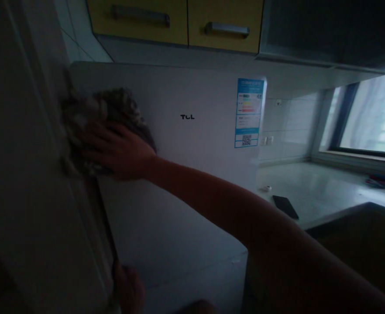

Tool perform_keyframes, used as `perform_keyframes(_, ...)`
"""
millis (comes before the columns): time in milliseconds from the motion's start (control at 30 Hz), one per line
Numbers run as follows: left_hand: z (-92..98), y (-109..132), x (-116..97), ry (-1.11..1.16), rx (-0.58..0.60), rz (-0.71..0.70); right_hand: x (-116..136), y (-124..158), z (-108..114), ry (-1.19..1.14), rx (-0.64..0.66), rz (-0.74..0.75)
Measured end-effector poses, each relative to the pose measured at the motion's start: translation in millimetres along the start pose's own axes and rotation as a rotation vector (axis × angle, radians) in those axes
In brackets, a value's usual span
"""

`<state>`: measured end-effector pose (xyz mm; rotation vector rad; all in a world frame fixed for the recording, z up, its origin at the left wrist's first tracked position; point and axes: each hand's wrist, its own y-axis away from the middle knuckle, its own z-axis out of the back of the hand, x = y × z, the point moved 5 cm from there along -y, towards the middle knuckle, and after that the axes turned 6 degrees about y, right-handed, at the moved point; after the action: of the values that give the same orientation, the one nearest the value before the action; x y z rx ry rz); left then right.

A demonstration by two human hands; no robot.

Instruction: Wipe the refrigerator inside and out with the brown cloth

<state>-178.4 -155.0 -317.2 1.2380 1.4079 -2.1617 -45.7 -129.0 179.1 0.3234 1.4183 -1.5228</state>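
My right hand (pixel 122 150) reaches across from the lower right and presses a crumpled, patterned cloth (pixel 123 102) against the upper left edge of a pale refrigerator (pixel 186 174). Its fingers lie along the cloth, which is bunched up around and beyond them and blurred on its left side. Low in the view, my left hand (pixel 129 288) is beside the refrigerator's left edge, near the dark gap along the white door frame (pixel 58 183). Dim light and the picture's bottom edge hide most of its fingers.
Yellow cabinets (pixel 225 15) with metal handles hang above the refrigerator. An energy label (pixel 249 113) is stuck on its right side. To the right, a countertop (pixel 326 185) holds a dark flat tablet-like object (pixel 284 206) and a small white item (pixel 267 188), below a window (pixel 372 109).
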Motion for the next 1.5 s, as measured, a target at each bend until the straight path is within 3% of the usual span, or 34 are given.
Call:
perform_keyframes(133, 4.1, -4.6, -12.0, -0.072, 0.069, -0.056, 110.5, 106.4, -15.5, -0.021, 0.203, 0.386)
perform_keyframes(233, 9.1, -8.2, -21.2, -0.072, 0.151, -0.128, 182.3, 179.7, -22.1, 0.129, 0.221, 0.783)
perform_keyframes(300, 12.5, -9.2, -22.5, -0.083, 0.178, -0.129, 207.4, 213.0, -23.7, 0.291, 0.166, 1.029)
perform_keyframes(367, 15.0, -8.8, -20.5, -0.091, 0.176, -0.123, 203.3, 221.9, -21.9, 0.275, 0.169, 1.102)
perform_keyframes(433, 15.1, -7.3, -16.8, -0.095, 0.172, -0.129, 167.2, 206.0, -14.4, 0.102, 0.233, 0.991)
perform_keyframes(533, 12.8, -4.3, -10.2, -0.117, 0.151, -0.108, 63.7, 156.8, 11.7, -0.028, 0.23, 0.685)
perform_keyframes(600, 10.9, -2.5, -8.2, -0.131, 0.122, -0.082, -22.7, 121.5, 39.7, -0.042, 0.175, 0.388)
perform_keyframes(700, 6.5, -0.8, -11.3, -0.126, 0.1, -0.062, -140.6, 88.7, 76.2, -0.035, 0.173, -0.212)
perform_keyframes(767, 4.1, -0.9, -15.3, -0.119, 0.083, -0.056, -178.1, 85.2, 87.8, 0.009, 0.154, -0.505)
perform_keyframes(800, 3.6, -1.2, -16.9, -0.112, 0.071, -0.051, -180.1, 88.1, 88.2, 0.043, 0.122, -0.601)
perform_keyframes(867, 3.3, -1.9, -18.8, -0.082, 0.063, -0.043, -150.9, 104.1, 77.6, 0.122, 0.02, -0.695)
perform_keyframes(933, 3.7, -2.1, -18.6, -0.058, 0.086, -0.039, -84.2, 135.8, 54.2, 0.194, -0.082, -0.657)
perform_keyframes(967, 4.5, -2.0, -18.0, -0.051, 0.099, -0.041, -41.0, 156.7, 38.9, 0.223, -0.092, -0.571)
perform_keyframes(1033, 6.5, -1.7, -16.2, -0.055, 0.125, -0.047, 56.2, 205.3, 12.0, 0.305, -0.109, -0.204)
perform_keyframes(1100, 9.2, -2.4, -13.4, -0.064, 0.133, -0.04, 143.3, 261.9, -5.6, 0.397, -0.125, 0.312)
perform_keyframes(1133, 10.4, -3.4, -11.7, -0.067, 0.134, -0.032, 175.1, 292.2, -12.9, 0.434, -0.091, 0.648)
perform_keyframes(1167, 11.2, -4.9, -9.8, -0.069, 0.142, -0.022, 189.5, 317.4, -15.3, 0.452, -0.066, 0.862)
perform_keyframes(1200, 11.9, -6.7, -8.1, -0.07, 0.146, -0.015, 189.0, 334.8, -13.7, 0.428, -0.032, 0.982)
perform_keyframes(1267, 12.5, -10.5, -5.6, -0.064, 0.158, -0.014, 151.5, 345.3, -0.4, 0.299, 0.059, 0.974)
perform_keyframes(1333, 12.2, -12.6, -4.9, -0.059, 0.16, -0.017, 79.6, 333.1, 21.6, 0.141, 0.17, 0.735)
perform_keyframes(1367, 11.6, -12.7, -5.8, -0.057, 0.157, -0.02, 37.6, 323.9, 35.0, 0.109, 0.199, 0.586)
perform_keyframes(1433, 8.9, -11.0, -9.5, -0.045, 0.157, -0.018, -52.7, 305.8, 61.4, 0.143, 0.282, 0.107)
perform_keyframes(1500, 5.5, -8.7, -13.3, -0.012, 0.153, 0.023, -123.0, 299.0, 87.8, 0.205, 0.295, -0.356)
